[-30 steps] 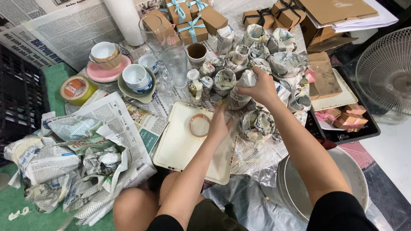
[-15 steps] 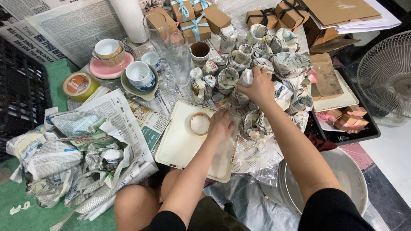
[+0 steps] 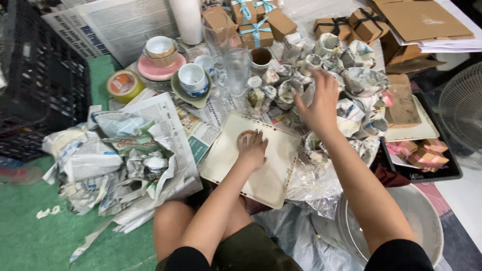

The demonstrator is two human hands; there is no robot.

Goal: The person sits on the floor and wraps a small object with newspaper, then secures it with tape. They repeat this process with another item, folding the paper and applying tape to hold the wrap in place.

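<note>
My left hand (image 3: pixel 252 149) rests on a cream square tray (image 3: pixel 273 175) in front of my knees. Its fingers curl over a small round brownish dish (image 3: pixel 244 137) lying in the tray. My right hand (image 3: pixel 319 103) hovers with fingers spread over a cluster of newspaper-wrapped pieces (image 3: pixel 359 80), holding nothing that I can see. More wrapped bundles (image 3: pixel 314 148) lie just under its wrist, beside the tray's right edge.
Two tall clear glasses (image 3: pixel 236 70), cups on saucers (image 3: pixel 193 80), a tape roll (image 3: pixel 123 85) and ribboned gift boxes (image 3: pixel 256 22) stand beyond the tray. Crumpled newspaper (image 3: pixel 125 160) and a black crate (image 3: pixel 40 75) lie left. A white bucket (image 3: pixel 422 221), black tray (image 3: pixel 427 158) and fan (image 3: pixel 462 105) are right.
My right hand has come off the wrapped piece it was gripping and pulled back with fingers spread. My left hand stays on the small dish in the tray.
</note>
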